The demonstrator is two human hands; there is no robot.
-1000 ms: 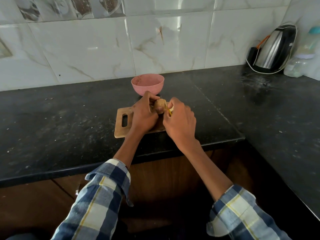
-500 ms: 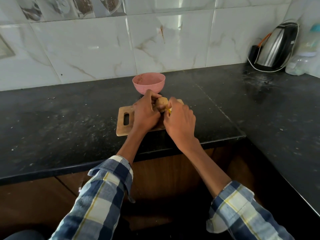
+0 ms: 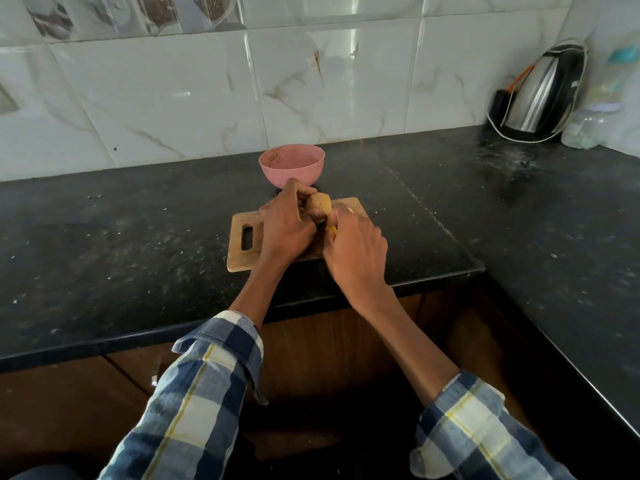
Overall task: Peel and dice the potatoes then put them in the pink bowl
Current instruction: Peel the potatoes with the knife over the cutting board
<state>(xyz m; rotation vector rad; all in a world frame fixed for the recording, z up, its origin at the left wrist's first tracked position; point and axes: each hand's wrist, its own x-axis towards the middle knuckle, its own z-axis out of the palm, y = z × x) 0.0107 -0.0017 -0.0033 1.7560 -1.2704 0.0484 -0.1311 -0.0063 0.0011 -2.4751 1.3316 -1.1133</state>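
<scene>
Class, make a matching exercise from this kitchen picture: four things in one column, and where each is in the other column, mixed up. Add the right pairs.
Things:
1. potato
2. bowl
3. board
4. kettle

Places:
A. far right corner of the counter, against the wall
B. on the counter under both hands
C. held in the left hand, above the board
D. on the counter just behind the board

Pairs: 1-C, 2-D, 3-B, 4-A
</scene>
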